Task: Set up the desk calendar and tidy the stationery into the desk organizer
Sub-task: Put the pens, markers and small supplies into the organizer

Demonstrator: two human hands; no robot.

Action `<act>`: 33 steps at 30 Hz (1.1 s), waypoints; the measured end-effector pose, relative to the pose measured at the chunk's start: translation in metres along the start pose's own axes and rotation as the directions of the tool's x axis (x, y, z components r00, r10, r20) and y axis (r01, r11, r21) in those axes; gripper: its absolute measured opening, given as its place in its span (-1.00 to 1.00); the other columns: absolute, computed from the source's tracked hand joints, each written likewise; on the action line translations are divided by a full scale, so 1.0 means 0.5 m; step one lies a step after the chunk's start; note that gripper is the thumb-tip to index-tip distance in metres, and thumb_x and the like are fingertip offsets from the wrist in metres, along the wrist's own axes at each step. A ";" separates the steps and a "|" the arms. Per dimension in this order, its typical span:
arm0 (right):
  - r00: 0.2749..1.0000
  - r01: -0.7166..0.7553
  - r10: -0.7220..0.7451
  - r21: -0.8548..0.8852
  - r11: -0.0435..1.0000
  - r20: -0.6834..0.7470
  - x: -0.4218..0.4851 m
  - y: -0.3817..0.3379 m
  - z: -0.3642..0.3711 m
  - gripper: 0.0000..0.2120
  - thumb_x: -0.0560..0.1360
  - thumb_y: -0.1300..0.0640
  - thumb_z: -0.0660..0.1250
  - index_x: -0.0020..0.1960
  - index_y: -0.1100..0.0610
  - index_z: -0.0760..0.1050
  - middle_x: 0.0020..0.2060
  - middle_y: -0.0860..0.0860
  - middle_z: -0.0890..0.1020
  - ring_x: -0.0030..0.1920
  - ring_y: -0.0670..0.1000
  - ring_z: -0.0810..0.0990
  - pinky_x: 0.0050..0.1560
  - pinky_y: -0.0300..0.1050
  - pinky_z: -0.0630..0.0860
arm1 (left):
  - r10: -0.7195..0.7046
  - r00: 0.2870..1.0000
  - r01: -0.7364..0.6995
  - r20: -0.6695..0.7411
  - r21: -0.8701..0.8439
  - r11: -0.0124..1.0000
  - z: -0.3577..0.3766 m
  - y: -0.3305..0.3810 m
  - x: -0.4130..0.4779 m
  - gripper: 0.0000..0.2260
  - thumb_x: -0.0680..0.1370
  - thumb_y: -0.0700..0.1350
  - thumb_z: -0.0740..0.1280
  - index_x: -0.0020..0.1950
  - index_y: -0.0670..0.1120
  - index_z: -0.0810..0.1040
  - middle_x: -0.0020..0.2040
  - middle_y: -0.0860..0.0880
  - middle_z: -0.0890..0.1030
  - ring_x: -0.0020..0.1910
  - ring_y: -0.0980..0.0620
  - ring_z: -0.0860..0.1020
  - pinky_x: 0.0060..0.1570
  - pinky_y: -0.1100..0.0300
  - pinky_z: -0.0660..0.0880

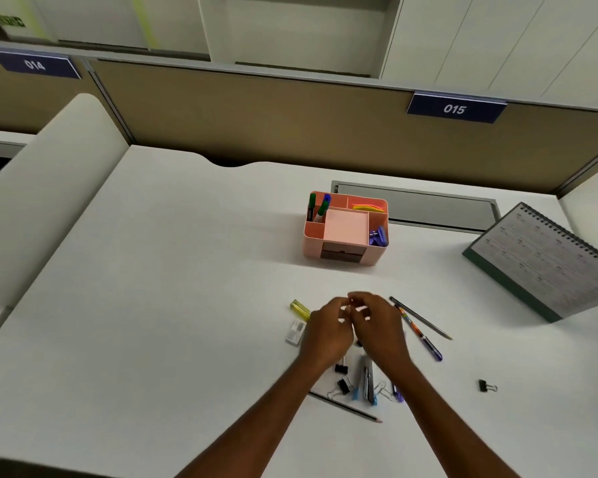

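Desk (152, 270): a white surface is seen, backed by a brown partition.
Calendar (546, 263): it is propped at a slant on the right side of the desk, spiral edge uppermost, well apart from the organizer.
Organizer (310, 248): a pink box is placed mid-desk; green and blue markers (320, 207) are stood in its back left compartment, and purple clips (378, 236) are kept in its right one.
Left hand (328, 329): the fingers are curled and brought against the right hand; whether anything is gripped cannot be told.
Right hand (377, 326): the fingers are curled likewise above the loose stationery; a grip cannot be confirmed through the blur.
Loose items: a yellow piece (299, 309) and a clear block (296, 332) are left just beside the left hand; a pencil (420, 317) and a patterned pen (418, 332) are laid side by side near the right hand.
Binder clips (342, 377): two are found between the forearms; a lone clip (486, 386) is set well apart to the right.
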State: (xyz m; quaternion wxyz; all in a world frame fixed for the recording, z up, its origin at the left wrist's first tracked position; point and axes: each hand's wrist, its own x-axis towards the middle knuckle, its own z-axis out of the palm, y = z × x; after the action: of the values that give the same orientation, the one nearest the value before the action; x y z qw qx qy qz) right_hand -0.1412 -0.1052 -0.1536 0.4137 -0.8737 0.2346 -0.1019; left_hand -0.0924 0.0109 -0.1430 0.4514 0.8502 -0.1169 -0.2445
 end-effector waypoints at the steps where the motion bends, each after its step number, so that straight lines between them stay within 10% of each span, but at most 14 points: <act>1: 0.999 -0.030 0.030 0.004 1.000 0.023 -0.025 0.012 -0.004 -0.73 0.56 0.26 0.39 0.24 0.10 0.64 0.06 -0.03 0.71 0.00 -0.10 0.66 0.07 -0.15 0.60 | -0.008 1.000 0.007 0.030 0.035 0.999 0.013 -0.009 -0.017 -0.71 0.66 -0.11 0.28 0.37 0.05 0.57 0.19 0.02 0.70 0.16 0.02 0.66 0.15 0.12 0.61; 10: 0.972 -0.223 0.227 0.066 0.973 -0.055 -0.183 0.095 -0.039 -0.72 0.55 0.37 0.35 0.05 0.05 0.71 -0.08 -0.14 0.73 -0.06 -0.18 0.68 0.03 -0.28 0.57 | -0.117 0.987 0.060 0.112 0.415 0.908 0.106 -0.027 -0.095 -0.57 0.55 0.16 0.43 0.32 -0.03 0.52 0.22 -0.05 0.64 0.20 -0.06 0.62 0.07 0.09 0.56; 16: 0.967 -0.233 0.238 0.060 0.971 -0.095 -0.215 0.123 -0.057 -0.75 0.57 0.33 0.37 0.11 0.07 0.71 -0.04 -0.09 0.73 0.00 -0.10 0.69 0.10 -0.13 0.61 | -0.110 0.992 0.065 0.058 0.513 0.856 0.133 -0.020 -0.097 -0.54 0.54 0.13 0.48 0.33 -0.04 0.46 0.22 -0.06 0.63 0.19 -0.08 0.64 0.08 0.09 0.59; 24: 0.961 -0.251 0.259 0.085 0.964 -0.098 -0.223 0.117 -0.059 -0.77 0.59 0.20 0.41 0.20 0.00 0.68 -0.06 -0.15 0.71 -0.07 -0.22 0.65 -0.04 -0.42 0.47 | -0.114 0.993 0.086 0.022 0.516 0.852 0.139 -0.009 -0.085 -0.62 0.53 0.02 0.49 0.27 -0.05 0.49 0.16 -0.07 0.67 0.14 -0.09 0.64 0.03 0.09 0.60; 30: 0.977 -0.200 0.210 0.203 0.959 -0.031 -0.211 0.083 -0.071 -0.71 0.55 0.19 0.47 0.22 -0.08 0.63 0.07 -0.15 0.72 0.04 -0.25 0.66 0.00 -0.38 0.58 | -0.206 0.978 0.205 0.035 0.020 0.978 0.091 0.006 -0.058 -0.67 0.46 -0.03 0.53 0.21 -0.01 0.64 0.11 0.00 0.71 -0.04 0.04 0.69 -0.22 0.27 0.57; 33: 0.995 -0.095 0.097 0.228 0.969 0.004 -0.203 0.058 -0.079 -0.56 0.52 0.12 0.51 0.35 -0.14 0.55 0.10 -0.33 0.68 0.12 -0.32 0.63 0.00 -0.48 0.53 | -0.391 0.895 0.446 0.216 -0.455 0.771 0.051 0.031 -0.041 -0.74 0.45 -0.16 0.56 0.11 -0.08 0.67 -0.02 -0.16 0.75 -0.15 -0.08 0.76 -0.27 0.15 0.67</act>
State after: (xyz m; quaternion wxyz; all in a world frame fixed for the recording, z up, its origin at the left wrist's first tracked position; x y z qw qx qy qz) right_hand -0.2536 -0.0974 -0.1495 0.5148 -0.8078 0.2649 -0.1111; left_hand -0.1228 -0.0075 -0.1358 0.5800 0.6963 0.1175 -0.4062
